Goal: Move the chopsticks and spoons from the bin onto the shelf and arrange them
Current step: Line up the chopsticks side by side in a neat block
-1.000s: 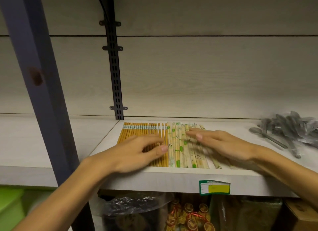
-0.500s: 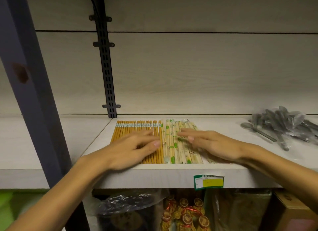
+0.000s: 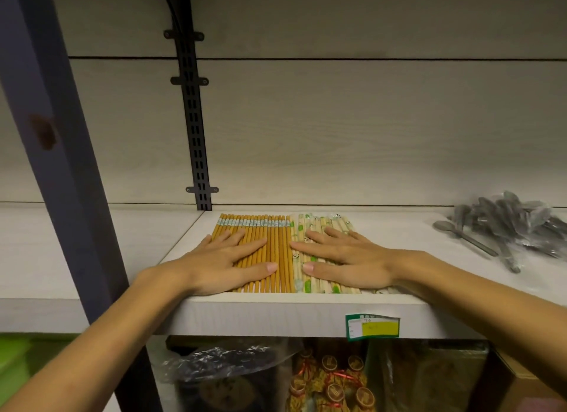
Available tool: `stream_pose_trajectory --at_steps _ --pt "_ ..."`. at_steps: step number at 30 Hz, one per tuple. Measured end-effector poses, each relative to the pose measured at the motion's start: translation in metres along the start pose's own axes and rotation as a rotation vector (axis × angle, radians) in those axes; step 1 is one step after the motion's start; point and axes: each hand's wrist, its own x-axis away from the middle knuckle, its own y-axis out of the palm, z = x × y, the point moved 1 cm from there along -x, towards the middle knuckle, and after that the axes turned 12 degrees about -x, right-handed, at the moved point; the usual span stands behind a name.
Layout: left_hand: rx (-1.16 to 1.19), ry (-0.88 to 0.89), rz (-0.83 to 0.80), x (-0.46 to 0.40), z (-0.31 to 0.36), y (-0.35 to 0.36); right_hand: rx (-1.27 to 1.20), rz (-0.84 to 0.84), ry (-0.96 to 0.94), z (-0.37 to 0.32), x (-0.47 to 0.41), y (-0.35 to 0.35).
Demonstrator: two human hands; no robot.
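Both hands have slid apart and turned to point toward the shelf's (image 3: 399, 252) back. Left hand (image 3: 224, 261) lies flat, fingers spread wide, on the brown chopsticks (image 3: 277, 242). Right hand (image 3: 343, 258) lies flat on the pale chopsticks (image 3: 310, 227). They sit at the front edge. Spoons (image 3: 506, 227) lie near the right edge.

Green-and-yellow price label (image 3: 372, 327) on the shelf (image 3: 276, 316) front edge, print too blurred to read

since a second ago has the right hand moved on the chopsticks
Yes. The right hand has turned: its fingers, which pointed left across the pale chopsticks, now angle toward the back wall, and it lies flat beside the left hand.
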Motion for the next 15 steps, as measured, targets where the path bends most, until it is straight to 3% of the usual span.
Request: stream_pose_trajectory --at_steps 15 --pt "0.029 -0.021 0.045 -0.005 -0.003 -0.005 -0.013 0.011 0.051 -0.007 -0.006 -0.003"
